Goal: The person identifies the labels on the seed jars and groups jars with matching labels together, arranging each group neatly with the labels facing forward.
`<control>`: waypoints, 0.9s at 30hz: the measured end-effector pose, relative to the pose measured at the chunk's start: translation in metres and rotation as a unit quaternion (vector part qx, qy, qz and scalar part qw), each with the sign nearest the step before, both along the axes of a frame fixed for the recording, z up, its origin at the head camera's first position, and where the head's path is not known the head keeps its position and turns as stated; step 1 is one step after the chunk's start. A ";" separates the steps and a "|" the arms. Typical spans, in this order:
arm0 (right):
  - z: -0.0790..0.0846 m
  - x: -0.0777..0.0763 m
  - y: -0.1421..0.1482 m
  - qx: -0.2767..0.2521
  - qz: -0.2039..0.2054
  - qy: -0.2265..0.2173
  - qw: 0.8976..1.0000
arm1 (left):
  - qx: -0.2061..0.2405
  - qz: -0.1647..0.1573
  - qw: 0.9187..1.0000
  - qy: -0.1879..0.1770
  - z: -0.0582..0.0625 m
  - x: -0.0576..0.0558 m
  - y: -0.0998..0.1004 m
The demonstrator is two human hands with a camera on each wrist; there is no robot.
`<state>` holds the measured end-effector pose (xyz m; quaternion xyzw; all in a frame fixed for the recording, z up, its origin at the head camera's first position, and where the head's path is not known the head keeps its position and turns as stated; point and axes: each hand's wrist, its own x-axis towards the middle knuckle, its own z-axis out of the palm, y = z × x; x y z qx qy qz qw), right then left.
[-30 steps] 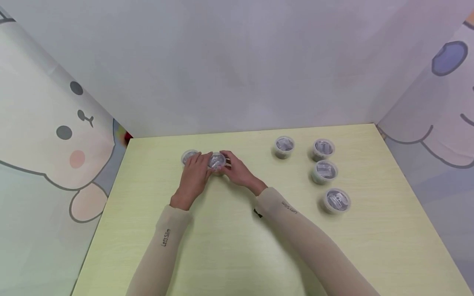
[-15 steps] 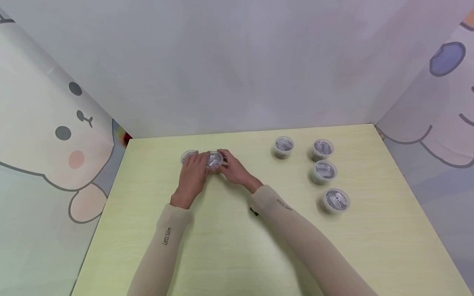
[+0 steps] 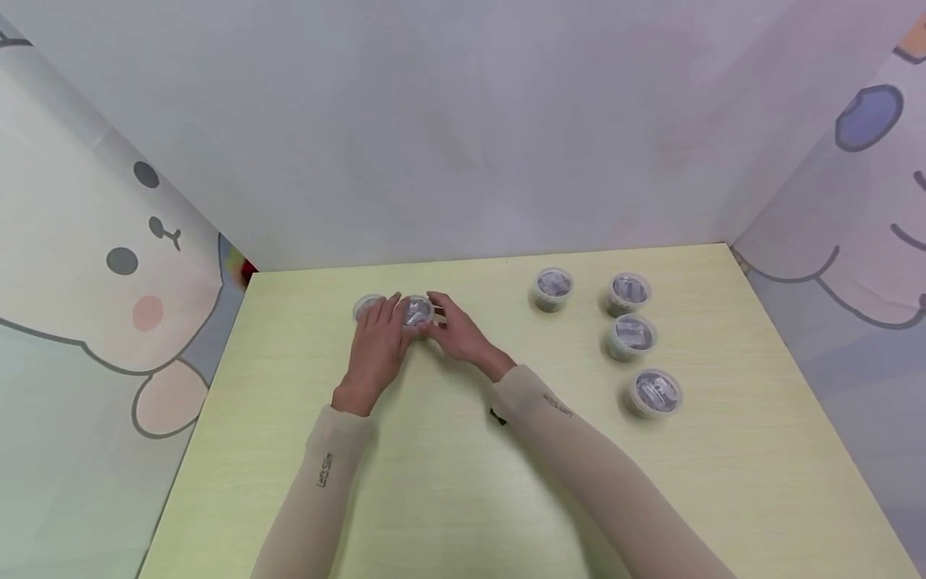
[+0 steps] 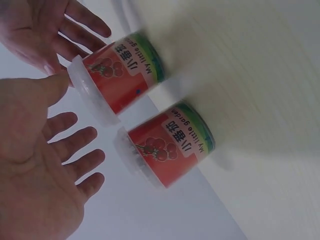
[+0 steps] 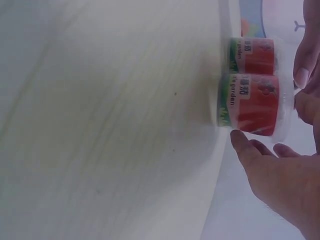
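Two plastic cups with clear lids and red cherry-tomato labels stand side by side near the table's back left. My left hand [image 3: 374,346] partly covers the left cup [image 3: 366,303] in the head view. In the left wrist view its relaxed, spread fingers show beside the lid of that left cup [image 4: 165,145]. My right hand [image 3: 460,331] is at the right side of the right cup [image 3: 417,312], thumb in front and fingers behind. In the right wrist view its fingertips are right at the side of this right cup [image 5: 255,105], whose lid lies close to the left one's.
Farther right stand several similar lidded cups: one at the back [image 3: 553,288], others in a column ending with the nearest cup [image 3: 656,392]. A small black object [image 3: 497,416] lies by the right sleeve. A pale backdrop [image 3: 463,129] rises behind the table [image 3: 434,498].
The right cup has slid slightly left toward the left cup, with my right hand following it. My left hand stays nearly where it was; the other cups have not moved.
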<state>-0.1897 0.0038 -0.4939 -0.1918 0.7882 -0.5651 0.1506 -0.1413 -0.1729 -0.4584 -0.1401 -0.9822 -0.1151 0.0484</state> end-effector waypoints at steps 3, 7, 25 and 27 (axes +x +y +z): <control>0.004 0.005 0.009 -0.003 -0.013 -0.002 1.000 | 0.011 -0.005 1.000 0.009 0.002 0.004 0.004; 0.009 0.012 0.022 -0.010 -0.025 -0.004 1.000 | 0.028 -0.018 0.999 0.033 0.006 0.009 0.011; 0.014 0.044 0.090 -0.048 -0.096 0.007 0.994 | 0.116 -0.075 0.990 0.013 -0.002 0.021 0.053; 0.014 0.046 0.097 -0.050 -0.107 0.007 0.993 | 0.126 -0.081 0.989 0.011 -0.003 0.022 0.058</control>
